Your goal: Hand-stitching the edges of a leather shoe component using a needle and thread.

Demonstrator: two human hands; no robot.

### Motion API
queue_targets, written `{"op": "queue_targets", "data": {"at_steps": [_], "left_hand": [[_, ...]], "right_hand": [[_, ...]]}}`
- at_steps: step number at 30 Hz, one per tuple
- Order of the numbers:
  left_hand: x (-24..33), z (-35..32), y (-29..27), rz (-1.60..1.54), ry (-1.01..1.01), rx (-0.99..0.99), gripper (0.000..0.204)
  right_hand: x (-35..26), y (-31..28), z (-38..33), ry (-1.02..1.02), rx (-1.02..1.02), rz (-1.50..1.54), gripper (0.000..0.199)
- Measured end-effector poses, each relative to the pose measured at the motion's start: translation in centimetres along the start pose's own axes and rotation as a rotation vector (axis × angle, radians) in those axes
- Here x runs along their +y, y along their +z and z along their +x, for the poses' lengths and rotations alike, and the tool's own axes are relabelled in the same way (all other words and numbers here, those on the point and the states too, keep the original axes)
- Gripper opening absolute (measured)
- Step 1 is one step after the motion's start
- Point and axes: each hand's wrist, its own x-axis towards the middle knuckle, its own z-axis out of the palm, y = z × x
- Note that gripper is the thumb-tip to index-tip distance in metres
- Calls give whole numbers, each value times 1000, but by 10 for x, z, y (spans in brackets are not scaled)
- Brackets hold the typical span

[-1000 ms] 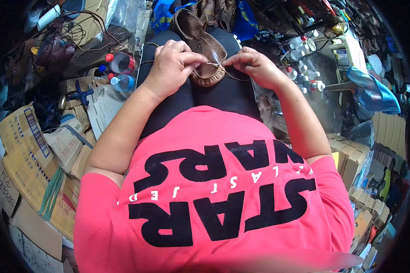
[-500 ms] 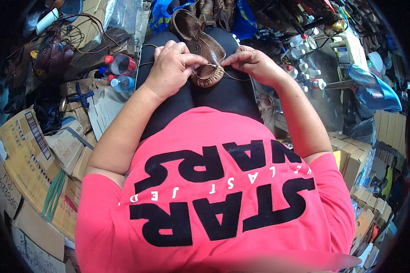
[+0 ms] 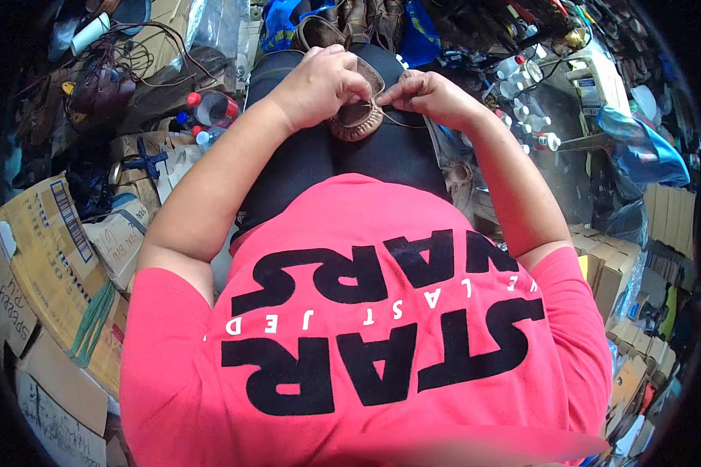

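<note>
A brown leather moccasin shoe point(image 3: 355, 127) lies on my lap, its puckered toe seam toward me. My left hand point(image 3: 319, 87) is bent over the shoe's opening, thumb and fingers pinched together. Whatever it pinches is hidden behind the fingers. From the right, my right hand point(image 3: 428, 97) grips the shoe's rim close to the seam between thumb and forefinger. A thin cord point(image 3: 403, 124) trails from the toe beneath that hand, across my dark trousers. The left hand covers much of the shoe's middle.
Several brown shoes point(image 3: 358, 22) stand on a blue bag point(image 3: 420, 35) beyond my knees. Plastic bottles point(image 3: 216, 109) lie at the left, with more bottles point(image 3: 514, 86) on the right. Cardboard boxes point(image 3: 51, 233) are piled near my left elbow. Flat cartons point(image 3: 607, 265) are stacked at the right.
My left hand has moved from the toe seam up and to the right, over the shoe's opening, now covering more of it. My right hand stays at the rim.
</note>
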Motion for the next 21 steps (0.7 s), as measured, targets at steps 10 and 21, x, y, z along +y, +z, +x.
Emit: {"op": "queue_targets", "data": {"at_steps": [10,21], "left_hand": [[31,-25,8,70,-468,103,19],[38,-11,17,-145,-561,74,16]], "right_hand": [[-2,20,-12,153,201,175,25],[-23,26,-5,191,210,108,10]]}}
